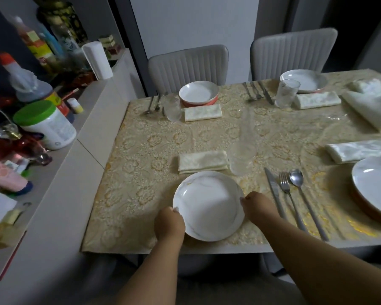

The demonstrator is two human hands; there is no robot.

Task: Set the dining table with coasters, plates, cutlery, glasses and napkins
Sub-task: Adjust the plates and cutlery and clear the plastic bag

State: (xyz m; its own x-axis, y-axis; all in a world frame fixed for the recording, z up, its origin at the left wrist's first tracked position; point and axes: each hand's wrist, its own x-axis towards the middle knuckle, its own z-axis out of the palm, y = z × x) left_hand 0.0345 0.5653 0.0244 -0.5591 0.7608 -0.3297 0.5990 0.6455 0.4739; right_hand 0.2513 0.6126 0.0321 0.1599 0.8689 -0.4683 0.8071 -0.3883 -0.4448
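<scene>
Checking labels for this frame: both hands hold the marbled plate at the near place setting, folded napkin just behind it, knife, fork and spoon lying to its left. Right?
One thing is off: the knife, fork and spoon lie to the right of the marbled plate, not left. The head view shows it. The rest holds: left hand and right hand hold its rim, and the folded napkin lies just behind it.

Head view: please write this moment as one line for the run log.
step: placing marbled plate | left hand: holds rim | right hand: holds rim | nearby: folded napkin, glass
</scene>
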